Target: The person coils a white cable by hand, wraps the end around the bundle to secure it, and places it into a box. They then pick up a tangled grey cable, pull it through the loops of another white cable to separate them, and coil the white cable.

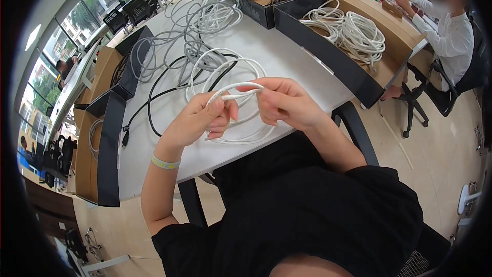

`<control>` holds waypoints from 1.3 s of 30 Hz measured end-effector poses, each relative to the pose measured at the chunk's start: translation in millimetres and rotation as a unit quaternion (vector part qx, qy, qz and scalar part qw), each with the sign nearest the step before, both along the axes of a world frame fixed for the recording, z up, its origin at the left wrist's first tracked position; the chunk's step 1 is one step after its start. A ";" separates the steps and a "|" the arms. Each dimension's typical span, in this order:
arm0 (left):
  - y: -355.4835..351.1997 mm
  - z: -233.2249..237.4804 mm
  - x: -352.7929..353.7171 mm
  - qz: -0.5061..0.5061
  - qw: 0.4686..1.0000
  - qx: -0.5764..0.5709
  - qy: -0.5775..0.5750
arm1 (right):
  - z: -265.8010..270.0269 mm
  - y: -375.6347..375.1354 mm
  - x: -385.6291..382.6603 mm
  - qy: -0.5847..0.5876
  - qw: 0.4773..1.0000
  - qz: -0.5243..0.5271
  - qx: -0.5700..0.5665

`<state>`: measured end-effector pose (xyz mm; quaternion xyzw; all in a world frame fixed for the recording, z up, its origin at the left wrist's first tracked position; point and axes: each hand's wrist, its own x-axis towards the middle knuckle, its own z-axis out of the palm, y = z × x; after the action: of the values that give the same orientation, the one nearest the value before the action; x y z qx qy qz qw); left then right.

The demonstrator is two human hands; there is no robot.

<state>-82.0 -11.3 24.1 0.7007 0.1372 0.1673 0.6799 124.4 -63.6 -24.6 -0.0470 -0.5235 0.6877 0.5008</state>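
- The left hand [204, 117] and the right hand [286, 100] each have fingers clamped on one white cable [227, 88], raised over the near edge of the desk [307, 79].
- Its other loops lie beneath and beyond the hands, crossing black cable [149, 110] that shows one plug [125, 136]; a tug could snag there, and slack by the edge could slip off.
- Farther back sprawls grey cable [199, 47], too tangled to count.
- Four open cardboard boxes [320, 55] flank it, two per side; the nearer right one holds apparently two white bundles [364, 37].
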 end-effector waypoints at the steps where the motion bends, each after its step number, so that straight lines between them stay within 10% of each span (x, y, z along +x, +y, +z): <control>1: 0.2 -1.0 -1.3 0.001 1.000 -0.001 0.000 | 2.8 -6.1 -8.4 -0.026 0.997 -0.073 -0.028; 18: 1.0 -5.7 -5.3 -0.011 0.993 0.107 0.043 | -10.0 -5.5 -9.7 -0.068 0.992 -0.095 0.044; 22: -9.6 -2.7 0.4 0.077 0.924 0.362 0.098 | 17.1 7.2 -9.0 -0.134 0.966 -0.159 0.150; 24: -9.0 -9.8 6.0 0.120 0.862 0.474 0.134 | 39.0 15.0 -9.6 -0.246 0.782 -0.338 0.462; 25: -7.7 -22.2 7.7 0.172 0.845 0.500 0.082 | 47.7 9.3 -14.6 -0.245 0.782 -0.334 0.465; 27: -11.5 -24.9 21.2 0.246 0.813 0.525 -0.062 | 58.3 -6.2 -24.3 -0.409 0.625 -0.409 0.524; 30: -4.6 -22.6 10.4 0.169 0.720 0.672 0.043 | 41.0 -11.2 -42.0 -0.506 0.553 -0.478 0.458; 39: -5.5 -15.4 14.4 0.159 0.749 0.642 0.047 | 27.8 -2.2 -28.9 -0.574 0.562 -0.446 0.394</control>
<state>-67.6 -16.8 8.7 0.9470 0.1384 0.2887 0.0265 95.5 -65.8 3.2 -0.4579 -0.8317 -0.0698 0.3062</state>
